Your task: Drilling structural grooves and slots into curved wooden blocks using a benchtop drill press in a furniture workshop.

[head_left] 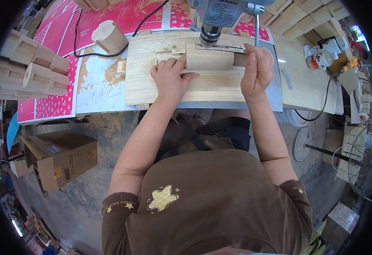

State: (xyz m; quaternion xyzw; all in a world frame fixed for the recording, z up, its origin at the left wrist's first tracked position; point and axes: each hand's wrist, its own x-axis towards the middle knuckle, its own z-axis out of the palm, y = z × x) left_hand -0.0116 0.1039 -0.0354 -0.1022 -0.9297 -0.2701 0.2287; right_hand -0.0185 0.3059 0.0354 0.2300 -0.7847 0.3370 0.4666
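A pale, rounded wooden block [209, 60] lies crosswise on a wooden board jig [152, 91], under the chuck [210, 36] of a bench drill. My left hand [170, 80] holds the block's left end, with its fingers bent over the jig and its thumb along the block's front edge. A thin strip [222, 48] lies along the block's upper face. My right hand [258, 72] is closed in a pinch at the strip's right end, just below the drill's metal lever [257, 32]. What sits between those fingertips is too small to make out.
One wooden cylinder [109, 37] stands at the back left, near a black cable [96, 55]. Stacked slotted wooden pieces [45, 78] crowd the left side. To the right are a white bottle [322, 59] and a small metal strip [287, 79]. A cardboard box [67, 159] sits below left.
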